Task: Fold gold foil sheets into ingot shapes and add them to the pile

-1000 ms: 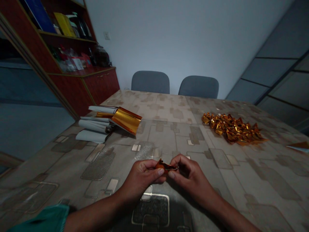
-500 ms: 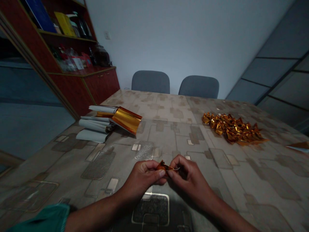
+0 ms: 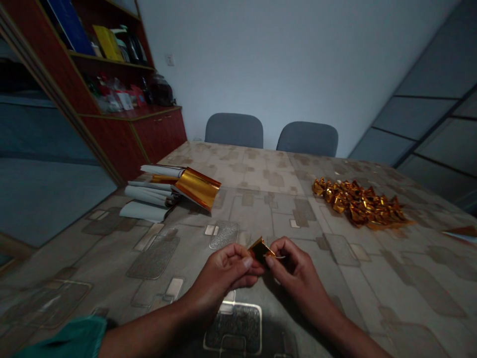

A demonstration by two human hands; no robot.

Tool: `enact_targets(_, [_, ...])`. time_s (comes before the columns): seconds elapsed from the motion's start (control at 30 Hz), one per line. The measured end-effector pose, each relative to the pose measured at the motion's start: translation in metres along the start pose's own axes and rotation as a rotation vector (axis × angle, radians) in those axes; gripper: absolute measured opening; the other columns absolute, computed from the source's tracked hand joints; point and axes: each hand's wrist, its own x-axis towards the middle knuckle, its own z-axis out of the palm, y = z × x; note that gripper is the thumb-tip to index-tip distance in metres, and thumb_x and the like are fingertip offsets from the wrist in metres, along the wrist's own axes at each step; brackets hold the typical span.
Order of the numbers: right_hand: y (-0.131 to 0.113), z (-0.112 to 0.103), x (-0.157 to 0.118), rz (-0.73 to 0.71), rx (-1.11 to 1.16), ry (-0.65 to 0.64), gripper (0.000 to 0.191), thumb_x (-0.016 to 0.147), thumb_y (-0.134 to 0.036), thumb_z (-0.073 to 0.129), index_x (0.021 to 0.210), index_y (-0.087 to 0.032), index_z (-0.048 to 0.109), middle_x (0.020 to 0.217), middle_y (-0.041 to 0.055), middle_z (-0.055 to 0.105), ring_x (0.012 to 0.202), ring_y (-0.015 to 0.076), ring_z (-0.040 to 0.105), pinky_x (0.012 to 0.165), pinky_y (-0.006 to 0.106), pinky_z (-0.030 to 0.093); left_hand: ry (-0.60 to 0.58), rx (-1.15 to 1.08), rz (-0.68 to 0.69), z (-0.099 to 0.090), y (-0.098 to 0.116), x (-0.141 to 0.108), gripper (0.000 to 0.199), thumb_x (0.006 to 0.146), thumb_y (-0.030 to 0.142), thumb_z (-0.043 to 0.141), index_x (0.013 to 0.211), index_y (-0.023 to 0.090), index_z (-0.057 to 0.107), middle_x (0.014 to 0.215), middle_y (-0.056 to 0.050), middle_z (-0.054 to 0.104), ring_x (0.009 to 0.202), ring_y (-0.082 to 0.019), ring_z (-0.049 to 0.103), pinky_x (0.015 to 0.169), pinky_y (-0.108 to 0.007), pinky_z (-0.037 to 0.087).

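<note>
Left hand and right hand raised close together over the near middle of the bench, both clenched in a pinch, thumbs and fingers gripping a small piece of gold foil from either side. Toward the far right of the bench, a spread heap of gold-wrapped sweets. Near the left edge, rolls of white paper stacked beside a folded sheet of gold foil. At the right edge, a scrap of brown and white paper. Beyond the far edge, two grey chairs; past the far left corner, a red-brown wooden cabinet with crowded shelves.
</note>
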Motion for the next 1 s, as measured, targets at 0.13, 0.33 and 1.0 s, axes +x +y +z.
enact_targets(0.13, [0.001,0.005,-0.003,-0.044,-0.038,0.021,0.012,0.086,-0.028,0.06,0.077,-0.022,0.056,0.071,0.0,0.06,0.065,0.0165,0.055,0.061,0.029,0.042,0.008,-0.004,-0.013,0.0,-0.004,0.001,0.041,0.07,0.043,0.09,0.086,0.016,0.063,0.087,-0.003,0.075,0.086,-0.016,0.071,0.078,-0.026,0.054])
enact_targets(0.33, [0.0,0.012,-0.007,-0.102,-0.124,0.039,0.013,0.085,-0.024,0.058,0.074,-0.023,0.05,0.066,-0.0024,0.055,0.059,0.0141,0.052,0.055,0.025,0.039,0.032,0.032,0.038,0.002,-0.005,0.004,0.043,0.068,0.047,0.089,0.082,0.016,0.063,0.079,-0.001,0.071,0.076,-0.014,0.065,0.071,-0.025,0.05])
enact_targets(1.0, [-0.001,0.01,-0.014,-0.071,0.069,-0.107,0.023,0.088,-0.035,0.064,0.077,-0.024,0.048,0.062,-0.005,0.048,0.057,0.0133,0.045,0.053,0.026,0.033,-0.081,0.065,0.02,0.0,-0.004,0.004,0.042,0.073,0.05,0.085,0.081,0.016,0.063,0.059,0.003,0.057,0.051,-0.007,0.045,0.054,-0.02,0.034])
